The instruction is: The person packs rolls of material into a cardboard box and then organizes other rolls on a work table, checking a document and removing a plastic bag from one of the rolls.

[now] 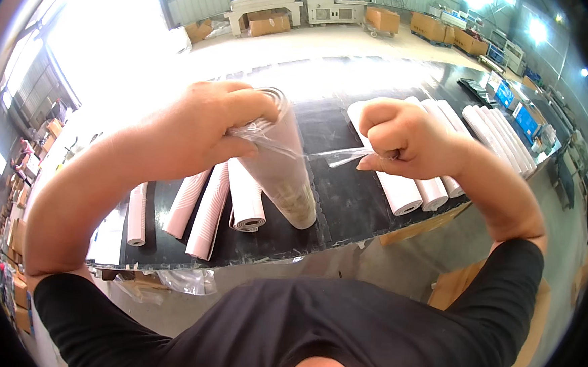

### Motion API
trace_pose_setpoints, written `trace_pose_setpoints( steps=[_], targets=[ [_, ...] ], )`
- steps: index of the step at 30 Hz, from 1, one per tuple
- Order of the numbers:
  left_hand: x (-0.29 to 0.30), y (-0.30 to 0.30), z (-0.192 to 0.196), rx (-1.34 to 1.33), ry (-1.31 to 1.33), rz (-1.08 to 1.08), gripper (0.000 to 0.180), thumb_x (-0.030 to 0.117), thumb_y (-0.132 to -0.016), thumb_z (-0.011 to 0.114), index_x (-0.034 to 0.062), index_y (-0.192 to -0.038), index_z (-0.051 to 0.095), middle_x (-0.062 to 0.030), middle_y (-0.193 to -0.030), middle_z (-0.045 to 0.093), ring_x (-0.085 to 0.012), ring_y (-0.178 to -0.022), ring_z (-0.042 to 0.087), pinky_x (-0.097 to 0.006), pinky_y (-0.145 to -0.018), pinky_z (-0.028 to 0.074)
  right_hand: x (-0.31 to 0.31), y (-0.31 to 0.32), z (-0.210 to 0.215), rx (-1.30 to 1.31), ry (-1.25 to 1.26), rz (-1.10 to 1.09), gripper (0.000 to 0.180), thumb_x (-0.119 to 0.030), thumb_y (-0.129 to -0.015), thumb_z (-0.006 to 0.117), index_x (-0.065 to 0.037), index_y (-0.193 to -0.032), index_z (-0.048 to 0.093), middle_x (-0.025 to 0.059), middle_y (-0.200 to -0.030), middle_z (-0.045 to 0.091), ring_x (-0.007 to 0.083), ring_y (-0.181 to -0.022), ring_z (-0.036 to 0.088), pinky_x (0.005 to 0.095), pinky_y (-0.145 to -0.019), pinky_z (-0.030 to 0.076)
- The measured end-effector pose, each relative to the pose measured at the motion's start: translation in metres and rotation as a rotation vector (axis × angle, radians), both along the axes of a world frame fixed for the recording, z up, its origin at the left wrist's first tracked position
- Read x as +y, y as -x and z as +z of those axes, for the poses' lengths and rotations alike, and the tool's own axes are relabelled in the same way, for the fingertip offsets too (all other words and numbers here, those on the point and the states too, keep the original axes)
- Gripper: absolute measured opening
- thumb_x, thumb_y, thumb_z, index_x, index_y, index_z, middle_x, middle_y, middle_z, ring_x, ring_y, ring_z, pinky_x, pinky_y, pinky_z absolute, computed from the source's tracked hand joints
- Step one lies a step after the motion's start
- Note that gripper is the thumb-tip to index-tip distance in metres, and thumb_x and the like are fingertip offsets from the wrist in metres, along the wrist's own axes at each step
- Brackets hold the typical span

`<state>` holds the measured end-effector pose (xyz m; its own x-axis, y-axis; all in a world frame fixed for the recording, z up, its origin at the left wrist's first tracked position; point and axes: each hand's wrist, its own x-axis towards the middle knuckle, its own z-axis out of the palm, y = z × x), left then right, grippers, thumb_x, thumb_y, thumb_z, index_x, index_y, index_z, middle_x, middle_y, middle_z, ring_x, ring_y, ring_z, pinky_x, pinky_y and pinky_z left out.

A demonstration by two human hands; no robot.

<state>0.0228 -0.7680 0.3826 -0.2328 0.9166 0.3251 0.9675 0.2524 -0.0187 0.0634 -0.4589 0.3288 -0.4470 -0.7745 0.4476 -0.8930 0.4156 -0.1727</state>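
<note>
My left hand is closed around the upper end of a pale pink roll, fingers at its coiled end and thumb below. The roll is tilted up from the table and wrapped in a clear plastic sleeve. From its top a twisted strip of clear plastic film stretches taut to the right. My right hand is a fist pinching the far end of that strip. Left of the held roll lie several pink ribbed rolls without visible wrapping. Beside and under my right hand are more pale rolls.
The rolls lie on a dark table with a curved-looking near edge. More rolls and blue boxes are at its right end. Crumpled plastic hangs below the near edge. Cardboard boxes and machines stand beyond.
</note>
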Motion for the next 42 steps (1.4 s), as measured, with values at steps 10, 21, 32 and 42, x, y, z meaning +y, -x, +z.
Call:
trace_pose_setpoints(
  steps=[10, 21, 32, 42],
  targets=[
    [0.004, 0.015, -0.019, 0.107, -0.093, -0.281, 0.021, 0.000, -0.075, 0.075, 0.0020, -0.088, 0.059, -0.0109, -0.089, 0.054, -0.0238, -0.075, 0.057, -0.032, -0.066, 0.049, -0.018, 0.012, -0.051, -0.110, 0.218, -0.084, 0.027, 0.005, -0.072, 0.063, -0.005, -0.064, 0.040, 0.0094, -0.074, 0.052, 0.0246, -0.062, 0.049, 0.0335, -0.056, 0.039],
    [0.076, 0.058, -0.155, -0.208, -1.232, -0.239, 0.014, -0.004, -0.091, 0.060, 0.0026, -0.095, 0.048, -0.0126, -0.103, 0.059, -0.0185, -0.091, 0.060, -0.028, -0.082, 0.047, -0.081, 0.028, -0.169, -0.430, 1.576, 0.037, 0.044, -0.014, -0.092, 0.058, 0.001, -0.131, 0.045, 0.0139, -0.122, 0.057, 0.0168, -0.109, 0.057, 0.0316, -0.095, 0.046],
    [0.095, 0.110, -0.106, 0.440, -0.859, -0.219, 0.012, 0.002, -0.078, 0.068, 0.0083, -0.084, 0.059, -0.0049, -0.108, 0.066, -0.0220, -0.108, 0.060, -0.032, -0.089, 0.048, -0.041, 0.029, -0.169, -0.632, 1.091, -0.032, 0.097, -0.020, -0.058, 0.089, 0.000, -0.139, 0.040, 0.0103, -0.128, 0.057, 0.0179, -0.116, 0.054, 0.0361, -0.099, 0.044],
    [0.101, 0.191, -0.265, -0.011, -0.223, 0.209, 0.061, 0.042, -0.086, 0.059, 0.0137, -0.139, 0.053, -0.0090, -0.147, 0.047, -0.0246, -0.142, 0.031, -0.045, -0.119, 0.020, -0.066, 0.052, -0.184, -0.662, 1.253, 0.143, 0.083, -0.048, -0.082, 0.076, 0.007, -0.136, 0.045, 0.0123, -0.125, 0.060, 0.0210, -0.115, 0.057, 0.0345, -0.097, 0.047]
  ],
)
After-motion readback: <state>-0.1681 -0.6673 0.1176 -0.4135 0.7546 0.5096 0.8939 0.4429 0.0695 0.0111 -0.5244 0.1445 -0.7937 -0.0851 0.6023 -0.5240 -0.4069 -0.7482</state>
